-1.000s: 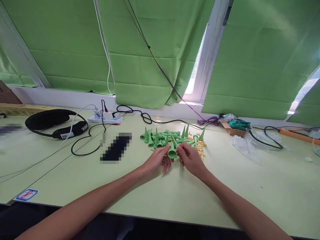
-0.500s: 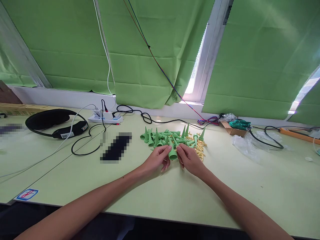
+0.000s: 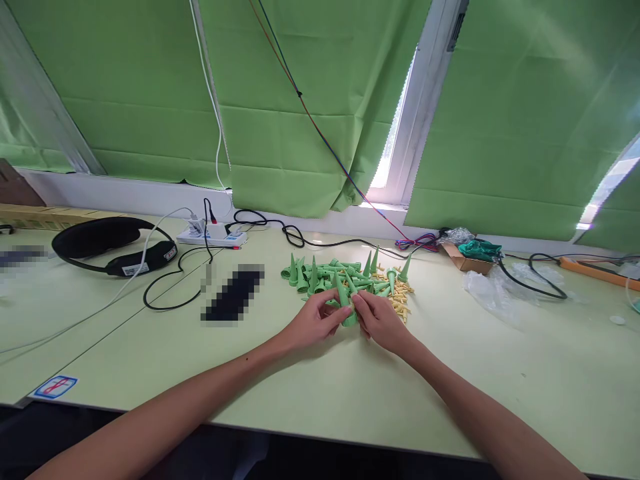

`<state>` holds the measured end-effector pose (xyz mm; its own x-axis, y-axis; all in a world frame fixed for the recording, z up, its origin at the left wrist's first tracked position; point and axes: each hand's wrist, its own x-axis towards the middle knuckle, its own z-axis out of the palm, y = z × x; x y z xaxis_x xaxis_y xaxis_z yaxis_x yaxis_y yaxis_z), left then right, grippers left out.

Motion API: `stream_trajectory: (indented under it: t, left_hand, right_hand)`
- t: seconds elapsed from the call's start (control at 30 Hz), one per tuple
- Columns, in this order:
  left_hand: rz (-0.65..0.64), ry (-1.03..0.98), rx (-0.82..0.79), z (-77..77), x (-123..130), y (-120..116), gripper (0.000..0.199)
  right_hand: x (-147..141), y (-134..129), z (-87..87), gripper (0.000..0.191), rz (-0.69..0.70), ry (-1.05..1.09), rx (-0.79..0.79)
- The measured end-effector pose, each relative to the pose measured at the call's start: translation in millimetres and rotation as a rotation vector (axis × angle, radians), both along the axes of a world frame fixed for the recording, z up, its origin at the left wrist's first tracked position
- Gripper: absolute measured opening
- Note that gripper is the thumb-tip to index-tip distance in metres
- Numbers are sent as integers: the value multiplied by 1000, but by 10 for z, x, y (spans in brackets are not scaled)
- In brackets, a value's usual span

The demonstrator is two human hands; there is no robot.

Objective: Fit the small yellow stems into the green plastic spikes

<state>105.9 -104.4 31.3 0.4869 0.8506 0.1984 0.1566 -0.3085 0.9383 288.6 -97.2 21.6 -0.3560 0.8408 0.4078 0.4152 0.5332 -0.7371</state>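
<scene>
My left hand (image 3: 314,320) grips a green plastic cone (image 3: 342,292) between thumb and fingers. Its pointed end tilts up and away from me, with the wide end low, near the thumb. Close against its right side, my right hand (image 3: 379,315) is closed in a pinch; whatever lies between those fingertips is hidden. Just beyond both hands, a pile of similar green cones (image 3: 313,280) covers the table, some standing point up and others lying down. Small yellowish plugs (image 3: 401,303) are scattered at the right of the pile, partly behind my right hand.
A black band-shaped device (image 3: 115,247) rests at the left, near a white power strip (image 3: 213,235) with cables. At the back right are a small cardboard box (image 3: 467,261) and clear plastic bags (image 3: 493,293). The pale table (image 3: 320,393) ends in front of me.
My left thumb has shifted down and right across the cone's wide end. The cone sits slightly lower and more tilted. My right hand stays nearly in place.
</scene>
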Motion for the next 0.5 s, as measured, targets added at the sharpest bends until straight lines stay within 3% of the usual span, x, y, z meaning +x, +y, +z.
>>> stream_trajectory:
  t: [0.27, 0.5]
  left_hand:
    - [43, 154, 165, -71, -5, 12, 23]
    - [67, 164, 305, -103, 17, 29, 20]
  right_hand:
    - [5, 20, -27, 43, -16, -84, 79]
    - [13, 33, -34, 42, -22, -94, 84]
